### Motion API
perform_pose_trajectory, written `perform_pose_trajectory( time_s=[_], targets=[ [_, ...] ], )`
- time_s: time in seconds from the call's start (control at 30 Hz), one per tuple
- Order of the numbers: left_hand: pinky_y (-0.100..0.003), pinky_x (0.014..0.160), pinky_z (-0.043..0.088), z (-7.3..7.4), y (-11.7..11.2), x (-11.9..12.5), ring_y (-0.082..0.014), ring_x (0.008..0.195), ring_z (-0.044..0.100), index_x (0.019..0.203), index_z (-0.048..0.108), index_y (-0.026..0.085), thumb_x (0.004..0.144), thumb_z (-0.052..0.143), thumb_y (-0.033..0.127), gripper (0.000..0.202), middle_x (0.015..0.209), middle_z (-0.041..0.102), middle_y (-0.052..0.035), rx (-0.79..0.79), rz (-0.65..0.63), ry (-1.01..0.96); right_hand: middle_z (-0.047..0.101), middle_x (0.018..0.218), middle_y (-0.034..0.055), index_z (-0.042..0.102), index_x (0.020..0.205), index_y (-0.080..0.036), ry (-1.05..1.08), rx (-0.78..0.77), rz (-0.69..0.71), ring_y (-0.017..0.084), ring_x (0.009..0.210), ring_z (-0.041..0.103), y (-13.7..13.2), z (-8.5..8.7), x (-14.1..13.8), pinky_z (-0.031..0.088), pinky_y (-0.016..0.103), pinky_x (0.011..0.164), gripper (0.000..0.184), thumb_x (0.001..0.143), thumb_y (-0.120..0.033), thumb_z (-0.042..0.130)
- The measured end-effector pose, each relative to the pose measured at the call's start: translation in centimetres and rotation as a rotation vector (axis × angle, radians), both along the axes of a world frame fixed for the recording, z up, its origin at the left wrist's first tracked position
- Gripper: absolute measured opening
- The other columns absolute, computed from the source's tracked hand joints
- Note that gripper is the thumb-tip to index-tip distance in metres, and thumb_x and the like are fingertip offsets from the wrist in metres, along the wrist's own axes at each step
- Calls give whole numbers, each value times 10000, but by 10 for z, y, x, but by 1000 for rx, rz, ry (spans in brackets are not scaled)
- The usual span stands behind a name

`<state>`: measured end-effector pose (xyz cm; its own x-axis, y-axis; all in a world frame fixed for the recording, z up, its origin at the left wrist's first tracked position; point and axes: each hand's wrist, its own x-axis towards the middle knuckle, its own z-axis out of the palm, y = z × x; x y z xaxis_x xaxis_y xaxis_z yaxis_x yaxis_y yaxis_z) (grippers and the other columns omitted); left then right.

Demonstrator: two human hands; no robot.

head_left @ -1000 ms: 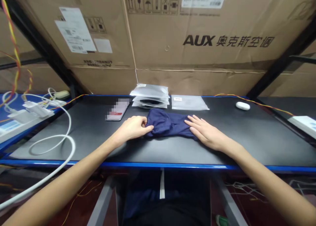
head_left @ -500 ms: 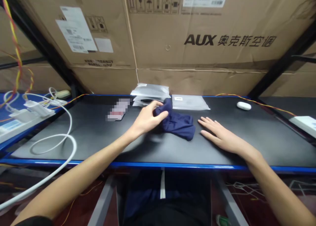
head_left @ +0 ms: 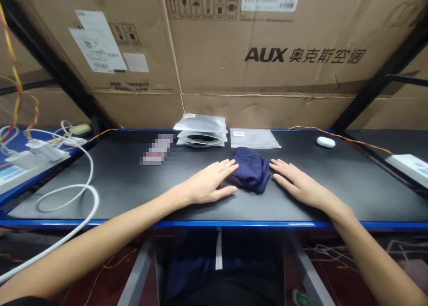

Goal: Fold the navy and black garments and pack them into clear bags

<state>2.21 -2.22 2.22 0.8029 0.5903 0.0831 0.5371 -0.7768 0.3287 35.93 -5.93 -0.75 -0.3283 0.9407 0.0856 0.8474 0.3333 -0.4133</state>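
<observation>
A navy blue folded cloth item (head_left: 250, 170) lies bunched on the black mat (head_left: 133, 194); I cannot make out what garment it is. My left hand (head_left: 214, 181) rests at its left side, fingers stretched out, the fingertips touching the cloth's edge. On the other side lies my right hand (head_left: 297, 181), flat with fingers extended and its tips close to the fabric. Behind the cloth is a single frosted plastic pouch (head_left: 256, 138) with a small white label. Left of that pouch stands a stack of similar pouches (head_left: 200, 130).
A pixelated flat object (head_left: 157, 150) lies left of the stack. A white earbud case (head_left: 325, 142) sits at the right. White cables and a power strip (head_left: 33, 159) occupy the left side; another white strip (head_left: 409, 167) is far right. A large cardboard box (head_left: 207, 38) stands behind.
My left hand has let go of the navy cloth and come down flat beside it. The cloth is now folded over into a more compact bundle. My right hand stays flat.
</observation>
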Motion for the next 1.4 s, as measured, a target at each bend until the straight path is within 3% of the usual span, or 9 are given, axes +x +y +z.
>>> perform_pose_trajectory(
  time_s=[0.17,0.27,0.4,0.6,0.77,1.13,1.27,1.4],
  targets=[
    [-401,1290,186,-8,6,-41,-251,1561,212,1605,297,170,1029,363,618,733,1674,230,-111,-27,145,86,430,1609,27,411,1559,-305,182,89,-53,272,1489,378,8,16,-22,266,496,1260,602,1034,-586,326],
    [-420,1293,166,-9,8,-57,-259,1567,185,1604,301,162,1024,344,639,752,1679,201,-112,-31,199,121,306,1667,16,395,1569,-315,117,74,116,284,1545,240,17,25,-40,197,527,1272,624,1017,-606,387],
    [-450,1288,173,-5,13,-66,-271,1567,175,1605,301,165,1019,357,639,756,1675,192,-119,-21,219,145,232,1686,-2,424,1550,-351,-35,-59,280,327,1566,97,25,27,-53,93,626,1255,661,971,-667,462],
    [-457,1285,186,-4,15,-66,-272,1559,199,1600,310,159,1021,380,614,740,1665,218,-124,4,210,141,254,1680,17,430,1552,-328,-39,-66,280,331,1566,104,21,27,-53,130,604,1259,682,965,-673,469],
    [-433,1283,200,-6,22,-52,-260,1557,216,1598,322,187,1033,370,580,690,1670,215,-110,3,187,115,294,1666,12,414,1554,-366,-62,-40,276,345,1556,155,18,28,-47,120,642,1247,665,962,-661,487],
    [-402,1274,215,-18,78,25,-261,1552,244,1579,330,91,1022,391,361,622,1658,274,-176,135,7,75,304,1661,11,458,1530,-369,-58,-3,247,351,1553,164,7,23,-29,169,630,1245,604,976,-606,500],
    [-380,1231,319,-17,80,30,-255,1471,406,1524,423,115,1002,418,319,561,1579,431,-161,171,-53,-23,286,1670,-6,467,1519,-396,-46,-21,247,357,1556,146,7,24,-30,175,628,1245,606,959,-621,524],
    [-384,1036,506,-14,68,25,-269,1185,626,1465,490,126,998,458,346,517,1365,602,-160,186,-31,-79,269,1678,27,464,1525,-377,-69,-55,235,369,1558,129,4,29,-33,146,632,1249,736,876,-690,612]
  ],
)
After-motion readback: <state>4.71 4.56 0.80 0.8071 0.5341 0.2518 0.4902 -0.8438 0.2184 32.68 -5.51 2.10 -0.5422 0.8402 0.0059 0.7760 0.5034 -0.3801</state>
